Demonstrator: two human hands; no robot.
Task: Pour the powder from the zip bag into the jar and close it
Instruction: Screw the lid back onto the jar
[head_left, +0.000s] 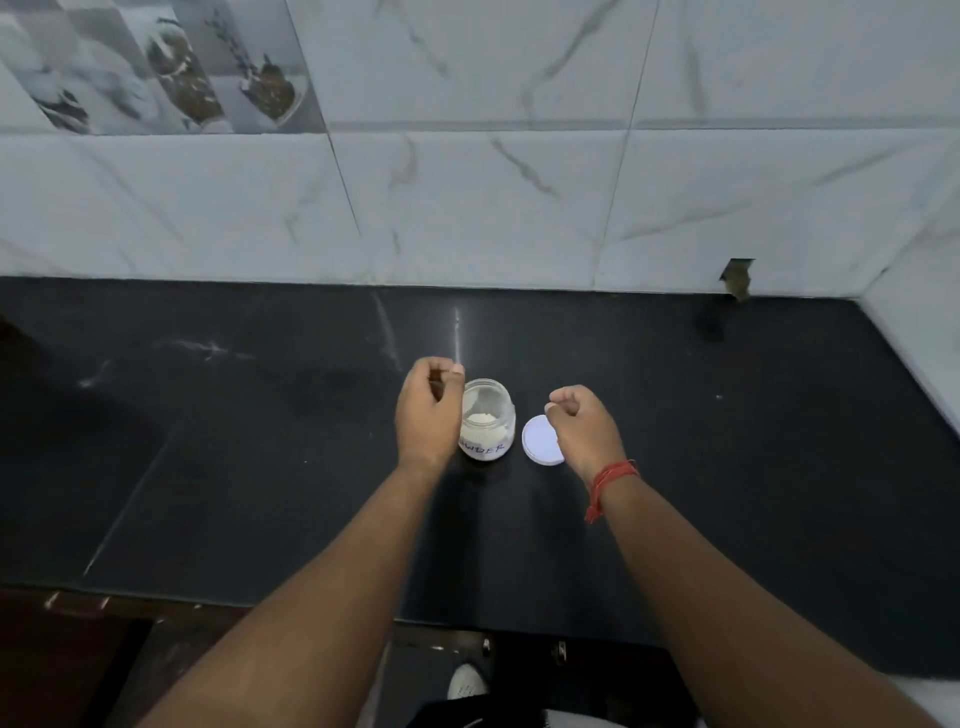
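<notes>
A clear jar (487, 421), uncapped and partly filled with pale powder (484, 422), is seen on the black countertop (260, 441). Its white lid (539, 439) lies at three o'clock (flat, apart). The left hand (428, 413) is curled loosely beside the jar; the right hand (587, 428) is clenched over the lid, grasping nothing visible.

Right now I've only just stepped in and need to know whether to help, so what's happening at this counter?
A person is working at a black counter with bare hands. A small clear jar stands open, with pale powder at its bottom. Its white lid lies flat on the counter just to the jar's right. The left hand is curled beside the jar's left side, and the right hand is loosely closed over the lid's right edge. No zip bag is in view, and the jar is not yet closed.
</notes>
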